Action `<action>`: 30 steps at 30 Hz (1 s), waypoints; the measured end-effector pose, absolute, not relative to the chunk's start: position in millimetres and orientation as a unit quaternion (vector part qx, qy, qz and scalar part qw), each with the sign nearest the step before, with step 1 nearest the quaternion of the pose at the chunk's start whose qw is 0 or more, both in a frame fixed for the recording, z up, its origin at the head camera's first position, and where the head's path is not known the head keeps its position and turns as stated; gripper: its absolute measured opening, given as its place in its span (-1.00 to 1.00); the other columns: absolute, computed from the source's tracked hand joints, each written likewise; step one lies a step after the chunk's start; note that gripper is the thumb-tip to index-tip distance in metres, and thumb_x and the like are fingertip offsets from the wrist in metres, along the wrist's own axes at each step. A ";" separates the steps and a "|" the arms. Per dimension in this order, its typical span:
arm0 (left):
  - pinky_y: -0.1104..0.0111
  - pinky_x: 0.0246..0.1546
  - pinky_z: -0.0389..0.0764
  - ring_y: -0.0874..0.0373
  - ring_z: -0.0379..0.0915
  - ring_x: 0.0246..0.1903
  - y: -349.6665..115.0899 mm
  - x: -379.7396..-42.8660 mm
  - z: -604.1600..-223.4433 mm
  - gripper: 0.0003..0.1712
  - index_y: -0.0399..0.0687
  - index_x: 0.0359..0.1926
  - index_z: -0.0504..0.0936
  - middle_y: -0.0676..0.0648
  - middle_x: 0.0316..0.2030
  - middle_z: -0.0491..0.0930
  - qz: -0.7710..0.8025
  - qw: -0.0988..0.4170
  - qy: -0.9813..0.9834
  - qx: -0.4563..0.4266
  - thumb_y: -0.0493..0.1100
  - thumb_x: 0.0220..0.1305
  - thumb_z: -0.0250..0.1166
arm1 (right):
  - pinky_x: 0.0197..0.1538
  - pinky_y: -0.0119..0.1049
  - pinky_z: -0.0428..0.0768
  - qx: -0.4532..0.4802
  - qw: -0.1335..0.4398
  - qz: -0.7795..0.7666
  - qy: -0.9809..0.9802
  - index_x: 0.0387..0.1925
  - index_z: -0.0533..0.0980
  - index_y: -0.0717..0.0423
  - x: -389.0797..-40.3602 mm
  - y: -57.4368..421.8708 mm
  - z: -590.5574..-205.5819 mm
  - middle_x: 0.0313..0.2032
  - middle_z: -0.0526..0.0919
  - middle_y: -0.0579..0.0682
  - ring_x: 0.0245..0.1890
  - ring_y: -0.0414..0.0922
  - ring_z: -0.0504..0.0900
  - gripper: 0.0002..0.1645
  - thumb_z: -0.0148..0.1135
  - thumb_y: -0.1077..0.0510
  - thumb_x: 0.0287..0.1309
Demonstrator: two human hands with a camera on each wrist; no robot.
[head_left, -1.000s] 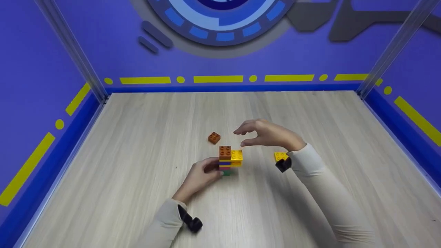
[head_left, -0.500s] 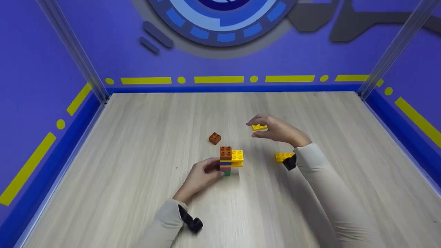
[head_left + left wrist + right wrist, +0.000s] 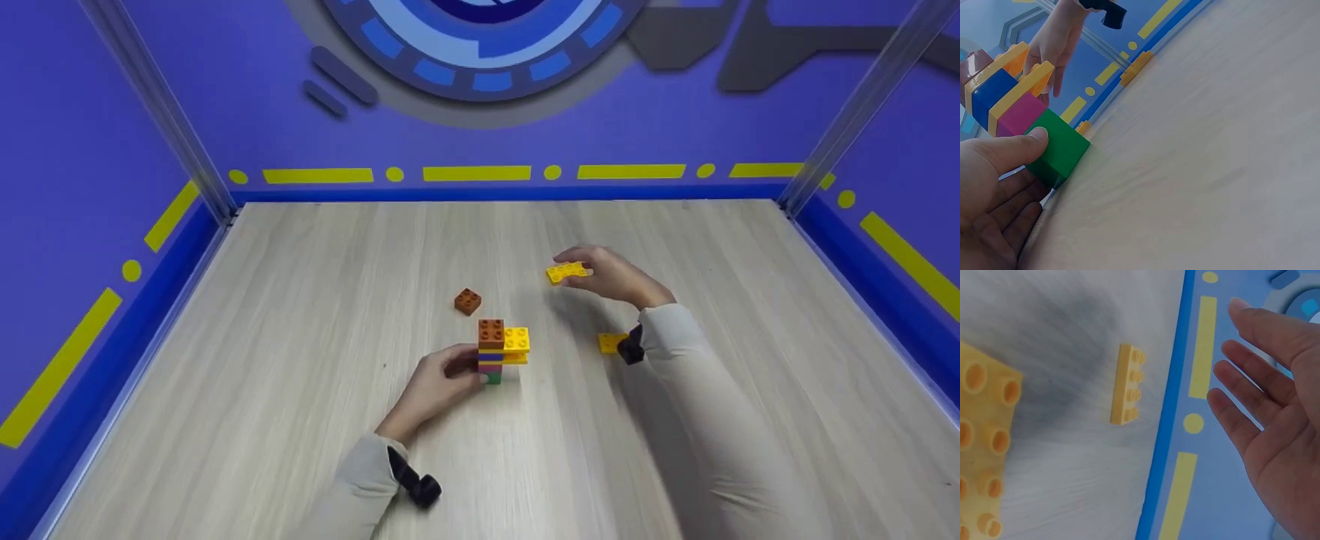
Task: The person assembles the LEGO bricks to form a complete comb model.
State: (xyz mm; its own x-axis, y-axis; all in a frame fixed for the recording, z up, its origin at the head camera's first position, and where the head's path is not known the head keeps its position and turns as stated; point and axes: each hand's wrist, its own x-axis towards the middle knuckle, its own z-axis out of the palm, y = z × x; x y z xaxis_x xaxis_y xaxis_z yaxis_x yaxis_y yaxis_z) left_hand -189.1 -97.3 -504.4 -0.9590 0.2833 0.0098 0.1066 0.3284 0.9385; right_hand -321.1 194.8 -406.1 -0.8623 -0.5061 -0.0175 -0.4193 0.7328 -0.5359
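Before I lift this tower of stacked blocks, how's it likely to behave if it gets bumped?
The tower would probably tip toward its overhanging side, since both yellow plates jut out one way above a small green block. It's likely stiff, as the pieces look like rigid, snugly stacked plastic. It may topple less readily with the left hand gripping it low.

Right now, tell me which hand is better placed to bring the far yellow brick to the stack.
Probably the right hand: it's at the far yellow brick, though whether it grips it isn't clear. The left hand is holding the stack.
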 end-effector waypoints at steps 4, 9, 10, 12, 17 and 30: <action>0.23 0.21 0.49 0.09 0.51 0.13 -99.0 -187.7 -505.2 -0.46 0.01 0.20 0.53 -0.05 0.11 0.60 0.566 0.075 0.812 0.117 -0.16 0.16 0.37 | 0.29 0.08 0.42 -0.227 0.091 -0.271 0.931 0.21 0.46 0.17 -327.1 194.1 -413.2 0.22 0.50 0.16 0.25 0.16 0.42 -0.50 0.23 0.17 0.25; 0.25 0.20 0.50 0.09 0.52 0.11 -100.4 -186.9 -505.7 -0.47 0.01 0.19 0.53 -0.05 0.09 0.60 0.563 0.069 0.816 0.117 -0.15 0.17 0.37 | 0.32 0.11 0.37 -0.185 0.110 -0.273 0.938 0.24 0.43 0.16 -332.8 192.3 -421.9 0.25 0.46 0.16 0.28 0.17 0.38 -0.48 0.21 0.17 0.26; 0.26 0.20 0.50 0.09 0.52 0.10 -100.5 -187.1 -505.9 -0.47 0.00 0.19 0.53 -0.05 0.09 0.60 0.562 0.069 0.816 0.116 -0.15 0.17 0.37 | 0.33 0.12 0.35 -0.176 0.114 -0.271 0.939 0.25 0.42 0.15 -334.0 192.2 -423.5 0.26 0.45 0.15 0.29 0.16 0.37 -0.47 0.21 0.17 0.26; 0.27 0.19 0.51 0.09 0.52 0.10 -100.4 -187.4 -505.7 -0.47 -0.01 0.19 0.53 -0.06 0.09 0.60 0.563 0.068 0.816 0.116 -0.15 0.17 0.37 | 0.35 0.14 0.31 -0.159 0.123 -0.269 0.942 0.27 0.40 0.13 -336.1 192.0 -426.2 0.29 0.42 0.14 0.32 0.15 0.33 -0.46 0.20 0.17 0.26; 0.27 0.18 0.52 0.07 0.53 0.10 -99.8 -186.5 -505.1 -0.47 -0.04 0.19 0.53 -0.08 0.08 0.61 0.571 0.068 0.810 0.119 -0.16 0.17 0.37 | 0.41 0.14 0.22 -0.142 0.135 -0.270 0.943 0.30 0.37 0.12 -340.0 193.7 -431.8 0.33 0.37 0.14 0.37 0.13 0.26 -0.42 0.21 0.14 0.27; 0.30 0.18 0.52 0.05 0.52 0.11 -97.7 -188.8 -505.1 -0.47 -0.05 0.18 0.53 -0.11 0.10 0.60 0.577 0.076 0.804 0.121 -0.16 0.16 0.38 | 0.45 0.08 0.16 -0.117 0.171 -0.254 0.945 0.40 0.23 0.06 -343.8 197.4 -445.5 0.40 0.26 0.14 0.41 0.11 0.19 -0.31 0.19 0.12 0.28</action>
